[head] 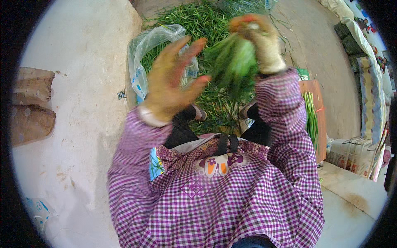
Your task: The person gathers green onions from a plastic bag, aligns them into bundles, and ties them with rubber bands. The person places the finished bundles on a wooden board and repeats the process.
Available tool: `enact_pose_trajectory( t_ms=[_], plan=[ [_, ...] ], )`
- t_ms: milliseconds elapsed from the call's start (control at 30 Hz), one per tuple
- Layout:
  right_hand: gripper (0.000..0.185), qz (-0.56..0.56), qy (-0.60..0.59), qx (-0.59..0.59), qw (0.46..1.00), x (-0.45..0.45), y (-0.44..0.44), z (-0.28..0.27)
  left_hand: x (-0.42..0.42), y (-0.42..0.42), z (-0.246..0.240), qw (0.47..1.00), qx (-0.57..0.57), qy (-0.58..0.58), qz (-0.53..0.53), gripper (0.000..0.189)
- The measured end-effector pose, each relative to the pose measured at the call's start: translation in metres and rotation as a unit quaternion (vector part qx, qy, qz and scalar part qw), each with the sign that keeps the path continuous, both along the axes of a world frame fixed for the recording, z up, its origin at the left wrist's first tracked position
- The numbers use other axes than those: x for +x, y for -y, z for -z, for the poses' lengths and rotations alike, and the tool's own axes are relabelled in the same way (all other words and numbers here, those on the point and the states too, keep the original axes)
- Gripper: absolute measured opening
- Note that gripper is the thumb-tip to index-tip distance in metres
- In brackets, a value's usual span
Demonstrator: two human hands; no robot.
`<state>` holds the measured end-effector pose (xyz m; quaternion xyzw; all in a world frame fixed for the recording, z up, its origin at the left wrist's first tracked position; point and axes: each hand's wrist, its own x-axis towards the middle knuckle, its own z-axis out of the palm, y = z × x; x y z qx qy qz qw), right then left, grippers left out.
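Blurred by motion, my right hand (256, 37) is closed on the upper end of a bunch of long green leafy stalks (234, 63), whose leaves hang down and to the left. My left hand (173, 80), in a stained glove, has its fingers spread and holds nothing. It is over the edge of a clear plastic bag (136, 52) with green stalks inside. Behind both hands lies a heap of cut green leaves (198, 20), which reaches down between my feet.
To the right, a bundle of thin green stalks (311, 117) lies on a reddish-brown board (321, 130). A white woven sack (350, 155) stands beyond it. Another clear plastic bag (245, 6) is at the top. Brown torn material (32, 105) lies on the pale surface at left.
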<state>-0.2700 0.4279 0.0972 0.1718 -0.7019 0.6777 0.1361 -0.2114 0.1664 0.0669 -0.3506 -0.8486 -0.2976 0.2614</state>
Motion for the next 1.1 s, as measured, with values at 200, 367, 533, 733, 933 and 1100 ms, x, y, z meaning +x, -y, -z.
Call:
enact_pose_trajectory(
  t_ms=[200, 367, 533, 733, 933, 1100],
  plan=[
    [0.033, -0.009, -0.015, -0.127, 0.992, -0.021, -0.033, -0.035, 0.068, -0.068, 0.067, 0.940, -0.301, 0.158, -0.016, 0.080],
    [0.020, -0.027, -0.036, -0.038, 0.998, -0.016, -0.069, -0.079, 0.050, 0.020, 0.050, 0.838, -0.184, 0.471, 0.205, 0.062],
    [0.018, -0.281, -0.004, 0.203, 0.938, -0.014, -0.033, -0.184, -0.050, -0.010, -0.072, 0.887, 0.275, 0.200, 0.314, 0.093],
    [0.031, -0.455, 0.055, 0.378, 0.804, -0.039, 0.022, -0.265, -0.046, -0.124, -0.104, 0.725, 0.325, 0.262, 0.548, 0.080],
    [0.037, -0.143, 0.120, 0.433, 0.882, 0.016, -0.019, -0.151, 0.022, -0.172, -0.010, 0.308, 0.525, 0.575, 0.547, 0.065],
    [0.087, 0.152, 0.246, 0.456, 0.842, 0.042, -0.047, 0.010, 0.062, -0.176, 0.090, 0.258, 0.553, 0.693, 0.382, 0.067]
  ],
)
